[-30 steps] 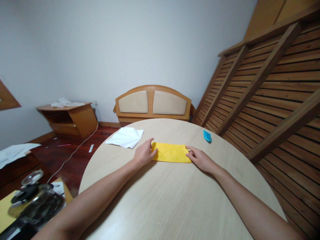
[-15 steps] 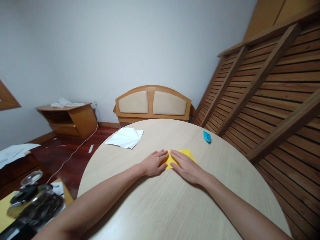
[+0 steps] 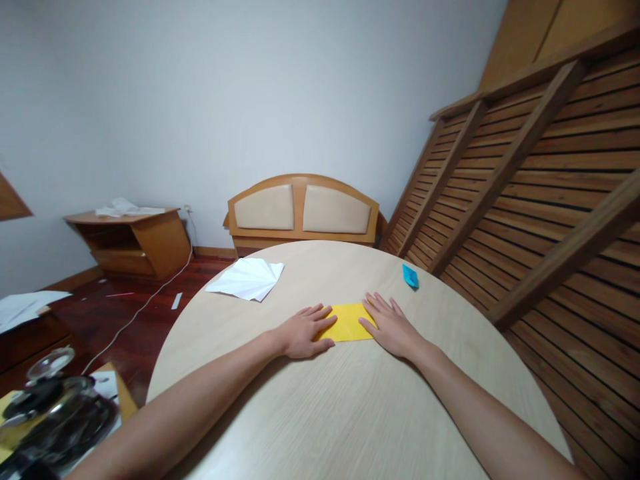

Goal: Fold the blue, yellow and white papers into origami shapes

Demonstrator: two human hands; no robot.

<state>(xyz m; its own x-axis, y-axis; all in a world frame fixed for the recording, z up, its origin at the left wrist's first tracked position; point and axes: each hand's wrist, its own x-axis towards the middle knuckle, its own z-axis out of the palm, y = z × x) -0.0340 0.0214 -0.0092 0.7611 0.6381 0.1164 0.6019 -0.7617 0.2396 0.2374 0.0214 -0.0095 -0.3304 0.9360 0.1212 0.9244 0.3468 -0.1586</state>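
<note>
Yellow paper point(image 3: 349, 323), folded down to a small flat rectangle, lies on the round pale tabletop point(image 3: 350, 413), a little beyond its middle and straight ahead of the person. Both hands are on it, one at each end. The left hand point(image 3: 303, 331) lies palm down at the paper's left edge, fingers stretched out flat and overlapping that end; its grip is released, nothing pinched, just pressing. The right hand point(image 3: 393, 325) mirrors it at the right edge, palm down, fingers spread and pointing away from the body, thumb angled in onto the yellow sheet; that grip is released too, flat against paper and wood. Between the two hands a bare strip of yellow shows, and the sheet looks flush with the surface, no corner lifted.

Out past the left hand, near the far left rim, sits a white paper point(image 3: 246, 279) with fan-like creases, well apart from the yellow one. Off to the far right, near the rim, a small blue folded paper point(image 3: 410, 276) rests alone.

Beyond the tabletop a padded wooden headboard point(image 3: 302, 213) leans against the grey wall. To the left stands a low wooden cabinet point(image 3: 134, 241) with white sheets on top, and a white cable point(image 3: 140, 312) trails across the dark red floor. A slatted wooden frame point(image 3: 540, 193) leans along the right side.
</note>
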